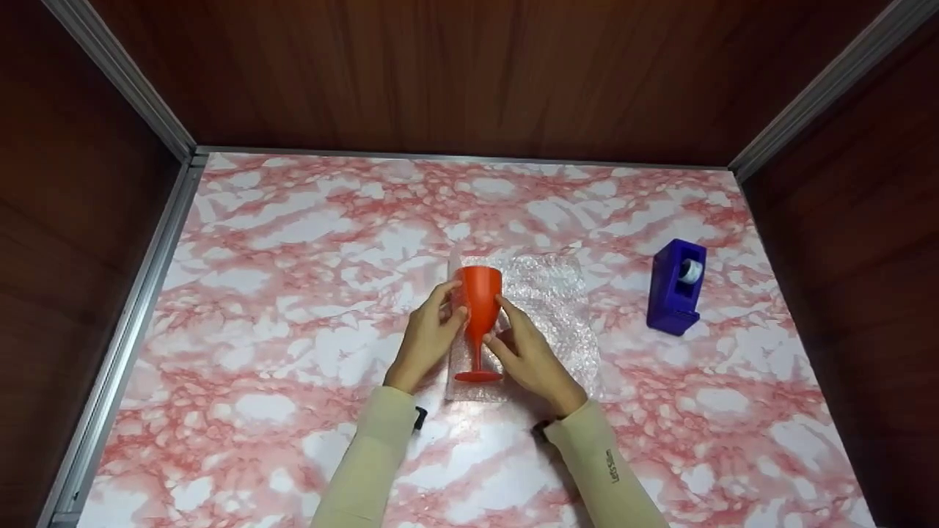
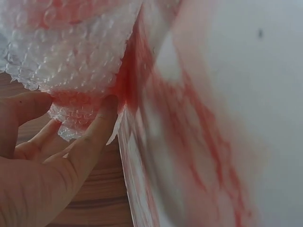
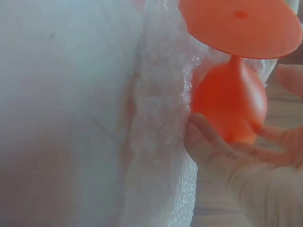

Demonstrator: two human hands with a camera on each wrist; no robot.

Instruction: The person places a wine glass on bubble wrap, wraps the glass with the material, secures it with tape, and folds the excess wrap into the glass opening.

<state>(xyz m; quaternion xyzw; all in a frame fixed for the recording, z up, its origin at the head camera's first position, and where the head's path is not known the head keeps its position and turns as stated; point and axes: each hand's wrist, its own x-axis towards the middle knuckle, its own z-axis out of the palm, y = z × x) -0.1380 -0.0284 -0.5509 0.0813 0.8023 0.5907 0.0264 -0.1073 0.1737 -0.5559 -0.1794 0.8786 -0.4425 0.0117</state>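
Observation:
An orange goblet (image 1: 481, 297) lies on a sheet of bubble wrap (image 1: 561, 312), bowl toward the back and foot toward the person. On its left, the left hand (image 1: 428, 336) pinches the sheet's edge, thumb and fingers close to the bowl. The left wrist view shows bubble wrap (image 2: 71, 61) between that hand's thumb and fingers. From the right, the right hand (image 1: 534, 361) holds the goblet by its bowl, index finger on the side and thumb near the stem. In the right wrist view, its fingers (image 3: 213, 142) reach under the bowl, below the round foot (image 3: 246, 28).
A purple tape dispenser (image 1: 666, 293) with a roll of tape (image 1: 690, 271) stands to the right. Red and white marbled tabletop (image 1: 308, 293) surrounds the sheet. Dark wood panels (image 1: 455, 81) with metal edging enclose the back and both sides.

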